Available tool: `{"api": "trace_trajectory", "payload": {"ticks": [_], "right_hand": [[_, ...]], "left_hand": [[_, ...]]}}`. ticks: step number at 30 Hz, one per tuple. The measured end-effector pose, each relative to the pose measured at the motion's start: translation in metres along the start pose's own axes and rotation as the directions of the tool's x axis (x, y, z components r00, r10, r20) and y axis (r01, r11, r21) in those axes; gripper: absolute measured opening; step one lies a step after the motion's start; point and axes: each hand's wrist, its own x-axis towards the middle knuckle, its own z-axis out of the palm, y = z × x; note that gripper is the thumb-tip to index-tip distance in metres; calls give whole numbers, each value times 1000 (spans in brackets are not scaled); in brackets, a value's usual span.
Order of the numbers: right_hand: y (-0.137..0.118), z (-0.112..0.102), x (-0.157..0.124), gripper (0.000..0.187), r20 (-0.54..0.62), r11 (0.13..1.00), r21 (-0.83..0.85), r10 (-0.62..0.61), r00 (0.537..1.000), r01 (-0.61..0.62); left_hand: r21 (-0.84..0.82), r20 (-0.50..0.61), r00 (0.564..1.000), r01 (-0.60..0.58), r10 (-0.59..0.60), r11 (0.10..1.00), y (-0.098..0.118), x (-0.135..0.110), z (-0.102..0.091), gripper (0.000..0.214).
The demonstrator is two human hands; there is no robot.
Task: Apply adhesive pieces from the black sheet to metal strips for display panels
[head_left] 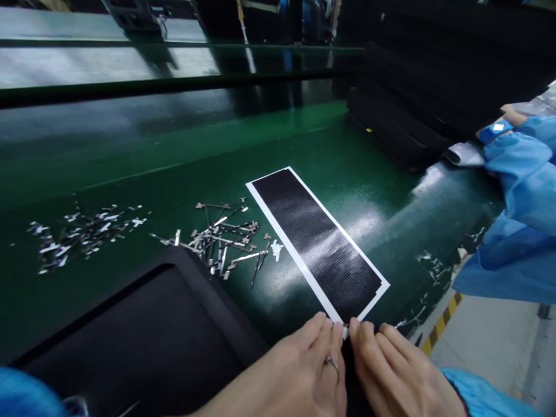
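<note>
A long black sheet with a white border lies slanted on the green belt. My left hand, with a ring on one finger, and my right hand meet at the sheet's near corner. The fingertips of both hands are pressed together, pinching the white edge at that corner. Both wrists wear blue sleeves.
Several small metal strips lie in a heap left of the sheet, with a second heap further left. A black tray sits at the near left. Stacked black trays stand at the back right. A co-worker's blue sleeve reaches in from the right.
</note>
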Motion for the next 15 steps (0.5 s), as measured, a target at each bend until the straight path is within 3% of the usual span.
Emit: {"api": "trace_trajectory", "payload": {"ticks": [2,6,8,12,15], "right_hand": [[0,1,-5,45,28,1000,2,0,1000,0],[1,1,-20,51,-107,989,53,143,984,-138],[4,-3,-25,47,-98,975,114,204,974,-192],[9,-10,-18,31,25,939,224,261,965,-260],[10,-9,-2,42,66,917,294,262,963,-270]], "left_hand": [[45,-45,999,11,-9,999,6,-2,13,29],[131,-86,996,5,6,991,12,-7,27,23],[149,-115,993,31,-14,988,13,-9,28,24],[96,-183,981,77,-59,992,9,-8,22,23],[-19,-65,997,44,-45,999,1,-5,3,23]]}}
